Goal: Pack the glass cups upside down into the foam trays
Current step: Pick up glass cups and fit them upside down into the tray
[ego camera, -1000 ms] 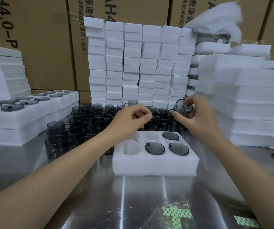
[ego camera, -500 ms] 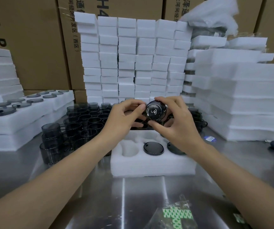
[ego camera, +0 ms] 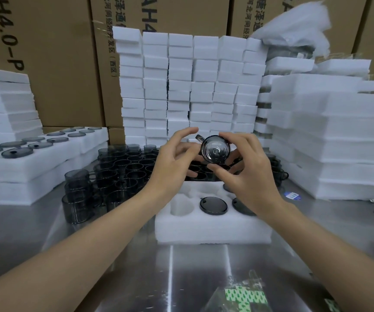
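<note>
My right grip [ego camera: 251, 176] pinched the glass cup [ego camera: 215, 152], left grip [ego camera: 170, 163] loose beside it | I needed it rim-down, square over the foam tray's [ego camera: 213, 230] empty pocket [ego camera: 181, 206]

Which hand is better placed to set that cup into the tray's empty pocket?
Right, likely: the right hand grips the cup; the left hand, hold unclear, is beside it, nearer the foam tray's empty pocket.

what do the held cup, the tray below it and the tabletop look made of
The held cup: smoky grey glass, glossy; see-through, sharp highlights. The foam tray: white soft foam, matte; fuzzy cut edges. The tabletop: probably brushed stainless steel; streaky reflections.
</note>
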The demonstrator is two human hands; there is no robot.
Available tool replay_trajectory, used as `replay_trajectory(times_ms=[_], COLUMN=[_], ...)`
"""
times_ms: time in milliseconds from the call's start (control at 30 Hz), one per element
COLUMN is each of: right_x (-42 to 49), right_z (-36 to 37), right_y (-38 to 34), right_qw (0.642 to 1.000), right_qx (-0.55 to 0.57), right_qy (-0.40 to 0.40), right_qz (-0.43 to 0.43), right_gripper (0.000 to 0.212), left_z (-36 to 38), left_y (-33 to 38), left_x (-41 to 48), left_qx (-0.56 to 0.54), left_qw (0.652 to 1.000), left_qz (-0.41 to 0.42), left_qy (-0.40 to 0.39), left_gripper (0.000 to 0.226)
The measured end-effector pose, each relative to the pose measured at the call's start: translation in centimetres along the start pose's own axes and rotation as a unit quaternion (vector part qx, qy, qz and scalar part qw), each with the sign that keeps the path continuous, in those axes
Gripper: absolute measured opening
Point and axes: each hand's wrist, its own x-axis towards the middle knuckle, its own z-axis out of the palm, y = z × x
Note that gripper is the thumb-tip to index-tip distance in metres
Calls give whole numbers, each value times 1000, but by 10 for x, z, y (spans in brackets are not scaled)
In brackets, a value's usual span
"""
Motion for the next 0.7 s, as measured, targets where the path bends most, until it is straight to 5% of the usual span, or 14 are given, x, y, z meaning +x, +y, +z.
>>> replay_trajectory(times_ms=[267,700], right_x=[3,3], right_z=[0,2], right_y=[-9,-17], right_qw=[998,997], right_qx=[17,7], right_qy=[56,53], right_qz=[-39,-61], right_gripper=[67,64], left_z=[8,9], left_y=[2,0], left_x=[-13,-13], left_qx=[161,201], left_qw=[970,947], left_qz=[184,242], left_qy=[0,59], left_gripper=[66,66])
